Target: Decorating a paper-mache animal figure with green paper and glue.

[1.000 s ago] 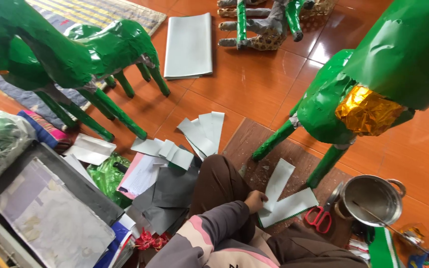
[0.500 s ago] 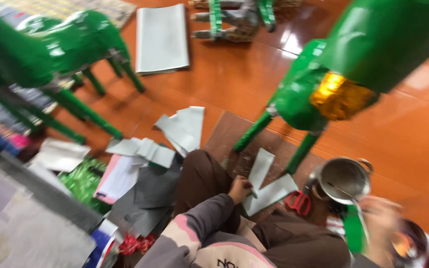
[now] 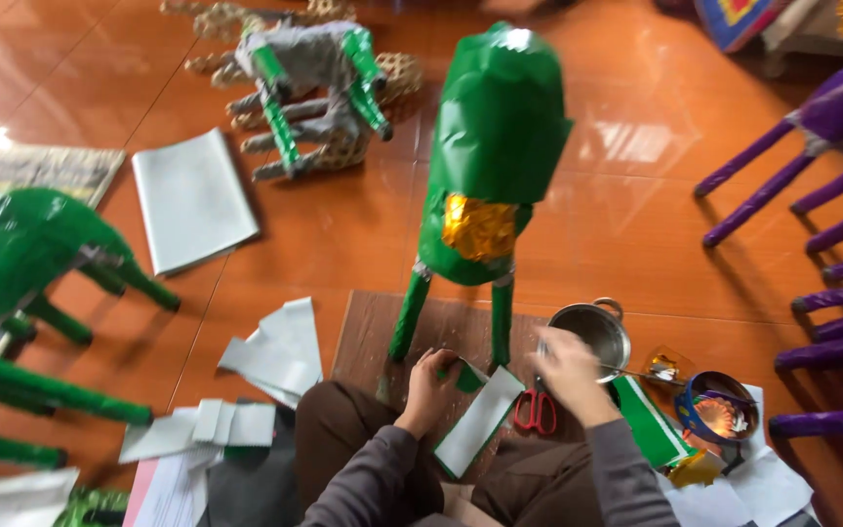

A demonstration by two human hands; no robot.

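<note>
Green glossy paper strip (image 3: 480, 420), white on its back, lies across the seated person's lap, over a brown board (image 3: 373, 337). Their left hand (image 3: 429, 388) pinches the strip's upper end between thumb and fingers. Their right hand (image 3: 568, 371), blurred, hovers with fingers loosely curled beside a small steel pot (image 3: 592, 332). Red-handled scissors (image 3: 536, 410) lie just below it. A tall green paper-wrapped animal figure (image 3: 490, 166) stands ahead on the orange tiled floor (image 3: 636, 195).

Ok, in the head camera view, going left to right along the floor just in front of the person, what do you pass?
Loose grey paper pieces → left hand → green-and-white paper strip → red-handled scissors → right hand → metal pot → small round bowl → purple legs.
</note>
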